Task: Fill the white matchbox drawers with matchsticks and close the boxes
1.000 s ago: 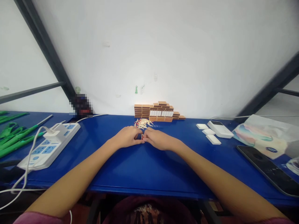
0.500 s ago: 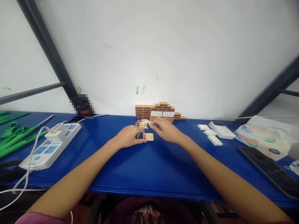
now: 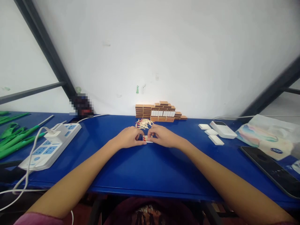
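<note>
A small white matchbox tray [image 3: 144, 138] lies on the blue table with red-tipped matches in it. My left hand [image 3: 129, 137] holds its left end between thumb and forefinger. Over the tray's right part, my right hand [image 3: 162, 136] has its thumb and fingertips pressed together, hiding some of the matches; what is pinched there is too small to make out. Just behind both hands spreads a loose pile of matches [image 3: 143, 123]. Brown matchboxes [image 3: 143, 111] are stacked against the wall, with a row of white tray ends [image 3: 163, 113] among them.
On the right are several white tray-like pieces [image 3: 216, 140], a white device with a dark screen [image 3: 222, 129], a tissue pack [image 3: 264, 134] and a phone [image 3: 269, 168]. To the left lie a power strip [image 3: 50, 148] with white cables and green-handled tools [image 3: 18, 140].
My right hand has moved down and left from beside the match pile onto the tray. My left hand keeps its hold on the tray's left end.
</note>
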{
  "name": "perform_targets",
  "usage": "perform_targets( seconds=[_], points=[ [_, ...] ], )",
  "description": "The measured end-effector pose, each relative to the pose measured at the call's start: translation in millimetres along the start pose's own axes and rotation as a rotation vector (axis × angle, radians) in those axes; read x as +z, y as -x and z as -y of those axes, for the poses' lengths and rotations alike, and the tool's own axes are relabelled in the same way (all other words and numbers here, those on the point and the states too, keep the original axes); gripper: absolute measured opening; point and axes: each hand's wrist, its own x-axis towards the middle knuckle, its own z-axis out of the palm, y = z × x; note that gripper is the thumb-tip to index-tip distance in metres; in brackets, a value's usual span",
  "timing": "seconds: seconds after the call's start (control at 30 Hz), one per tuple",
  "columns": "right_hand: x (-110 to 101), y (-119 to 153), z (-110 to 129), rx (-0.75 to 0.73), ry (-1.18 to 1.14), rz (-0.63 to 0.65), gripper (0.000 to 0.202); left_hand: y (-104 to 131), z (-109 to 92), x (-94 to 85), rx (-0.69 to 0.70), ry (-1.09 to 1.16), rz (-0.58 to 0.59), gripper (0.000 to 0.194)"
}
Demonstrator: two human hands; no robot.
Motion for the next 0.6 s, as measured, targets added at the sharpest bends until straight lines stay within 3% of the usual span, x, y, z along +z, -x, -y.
perform_targets(
  seconds=[0.23, 0.6],
  points=[
    [1.5, -0.2, 0.6, 0.02, 0.061, 0.017, 0.019, 0.2, -1.2, -0.4, -0.025, -0.025, 0.008, 0.034],
    [6.1, -4.7, -4.5, -0.049, -0.018, -0.01, 0.005, 0.4, -5.7, -1.0, -0.005, -0.067, 0.012, 0.033]
  ],
)
